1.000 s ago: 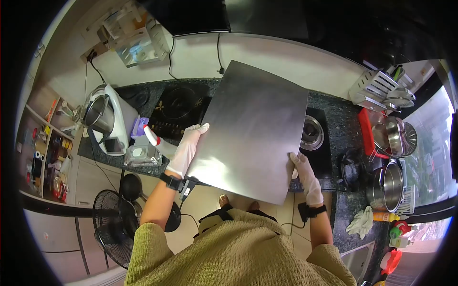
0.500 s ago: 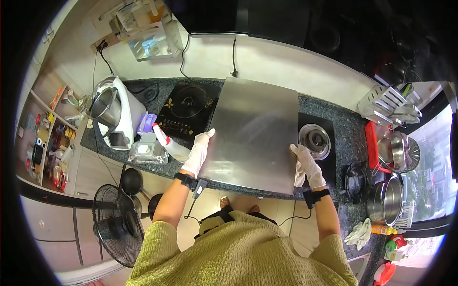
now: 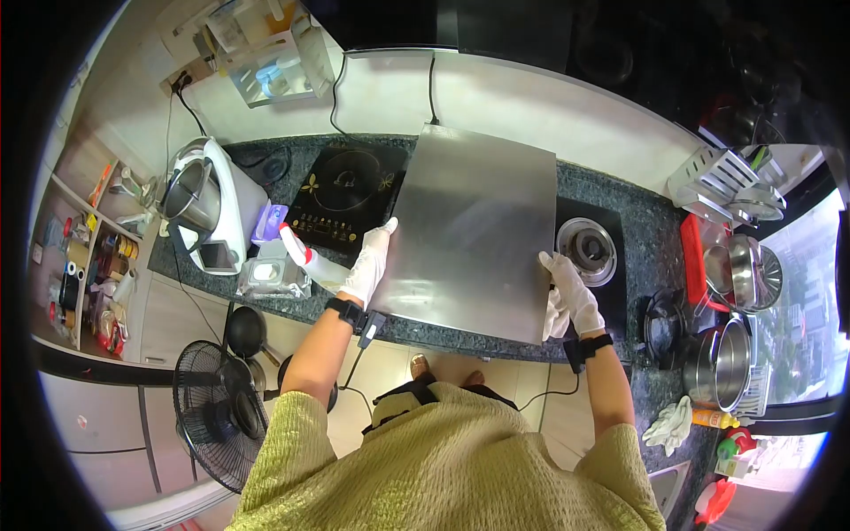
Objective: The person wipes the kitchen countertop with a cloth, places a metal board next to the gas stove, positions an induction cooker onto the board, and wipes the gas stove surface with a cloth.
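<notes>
A large flat stainless steel sheet lies over the middle of the counter, tilted slightly in the view. My left hand, in a white glove, grips its left edge with the thumb on top. On its right edge is my gloved right hand, thumb on the upper face and fingers hidden below; a whitish cloth bunches beside that hand. A spray bottle with a red and white head stands just left of my left hand. Right of the sheet, a gas burner shows.
A black induction cooker sits to the left, near a white food processor and a packet of wipes. At right are a pot, a red basket and a crumpled glove. A fan stands below left.
The whole view has shifted slightly, so the counter and sheet appear a little higher. Both hands keep their hold on the sheet's edges.
</notes>
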`<state>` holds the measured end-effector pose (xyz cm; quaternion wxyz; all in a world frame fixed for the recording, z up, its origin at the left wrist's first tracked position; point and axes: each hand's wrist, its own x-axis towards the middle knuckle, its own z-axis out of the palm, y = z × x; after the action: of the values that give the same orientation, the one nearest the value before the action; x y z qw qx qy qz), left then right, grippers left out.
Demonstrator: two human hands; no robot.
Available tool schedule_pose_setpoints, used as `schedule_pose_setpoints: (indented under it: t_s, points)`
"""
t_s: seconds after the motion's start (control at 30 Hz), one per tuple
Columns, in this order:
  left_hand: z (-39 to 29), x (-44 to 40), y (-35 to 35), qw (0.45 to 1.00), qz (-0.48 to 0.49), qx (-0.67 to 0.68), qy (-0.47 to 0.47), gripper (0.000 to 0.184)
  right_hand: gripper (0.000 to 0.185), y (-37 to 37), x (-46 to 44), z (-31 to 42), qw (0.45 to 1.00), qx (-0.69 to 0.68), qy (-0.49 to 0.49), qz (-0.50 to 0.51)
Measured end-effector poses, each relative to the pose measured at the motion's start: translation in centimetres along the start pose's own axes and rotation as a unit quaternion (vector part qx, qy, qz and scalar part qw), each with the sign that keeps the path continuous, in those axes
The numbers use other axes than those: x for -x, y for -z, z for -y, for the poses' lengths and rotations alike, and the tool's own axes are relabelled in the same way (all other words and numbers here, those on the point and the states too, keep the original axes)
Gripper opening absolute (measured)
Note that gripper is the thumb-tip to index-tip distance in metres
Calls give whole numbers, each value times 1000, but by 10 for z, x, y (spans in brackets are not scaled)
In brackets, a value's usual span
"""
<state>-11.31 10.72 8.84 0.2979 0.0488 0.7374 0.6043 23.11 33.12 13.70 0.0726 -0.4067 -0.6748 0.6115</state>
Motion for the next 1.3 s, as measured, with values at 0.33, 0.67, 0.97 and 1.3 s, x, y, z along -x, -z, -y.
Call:
schedule_pose_setpoints:
  t_s: [0.33, 0.67, 0.97, 1.3]
  points:
    - [-3, -13, -2, 1000, 10, -14, 20, 48, 26, -10, -22, 3, 993, -106, -51, 24]
    - [4, -15, -1, 999, 16, 19, 20, 45, 28, -14, -21, 5, 992, -119, -46, 24]
    - [26, -26, 4, 995, -32, -86, 23, 58, 31, -16, -50, -37, 999, 6, -33, -12]
    - [64, -51, 15, 983, -50, -175, -4, 56, 40, -27, -39, -62, 958, -283, 4, 48]
